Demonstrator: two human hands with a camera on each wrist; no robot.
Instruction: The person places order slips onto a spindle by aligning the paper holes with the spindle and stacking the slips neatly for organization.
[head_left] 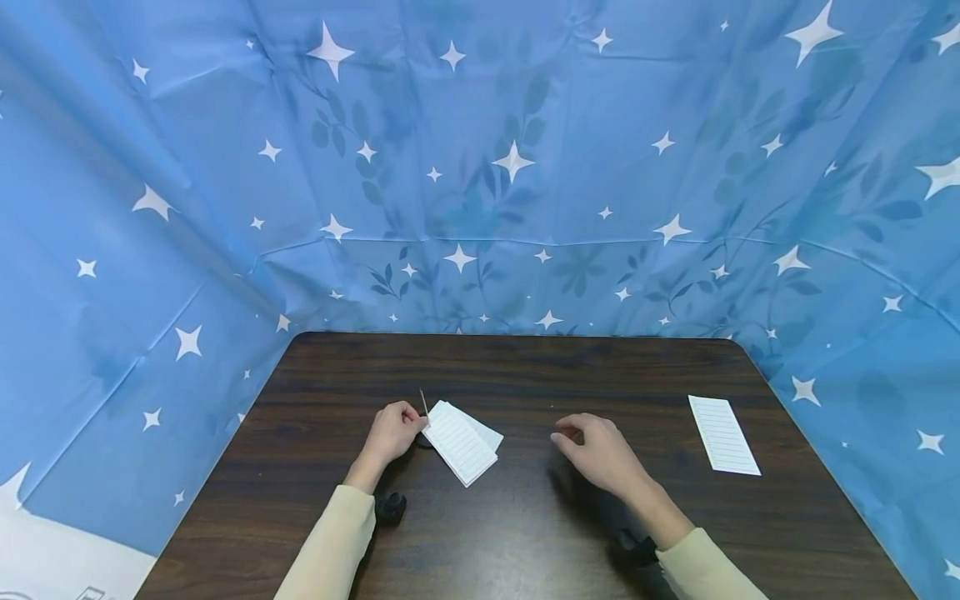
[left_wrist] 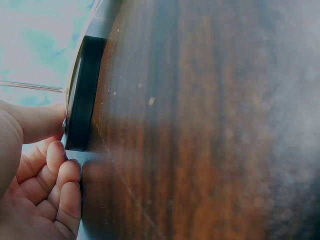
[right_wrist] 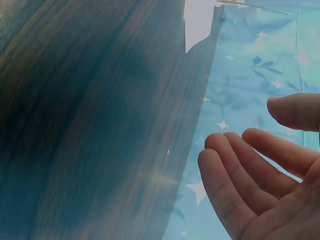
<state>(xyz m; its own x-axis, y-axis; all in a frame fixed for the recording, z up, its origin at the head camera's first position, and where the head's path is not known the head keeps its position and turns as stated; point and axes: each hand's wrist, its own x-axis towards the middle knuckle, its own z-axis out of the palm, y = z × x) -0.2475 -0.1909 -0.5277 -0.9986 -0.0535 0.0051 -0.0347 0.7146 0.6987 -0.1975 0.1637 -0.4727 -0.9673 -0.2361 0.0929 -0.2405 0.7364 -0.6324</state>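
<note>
Just left of centre on the table (head_left: 540, 517), it's all about the cards (head_left: 459, 443): a small overlapping pile, fanned a little, lined faces up. The left hand (head_left: 392, 437) is right there at the upper left corner, thumb and fingertips pinching the edge! A thin rod (head_left: 424, 404) juts up and away from that same corner; whether the fingers grip it too, I cannot tell. Look at the left wrist view: a black piece (left_wrist: 85, 95) sits right by the thumb, its exact nature unclear, while the lower fingers curl in towards the palm.

Across to the right hand (head_left: 600, 454), well apart from the pile, and it's holding nothing: fingers loosely bent, thumb clear of them. Further right lies a lone card (head_left: 725, 435), slightly turned, ruled with lines, near the table's right edge. Pale yellow sleeves (head_left: 330, 542) on both arms, dark bands (head_left: 390, 508) at the wrists, and all behind hangs a blue curtain (head_left: 480, 108) covered in white stars and leaf sprays.
</note>
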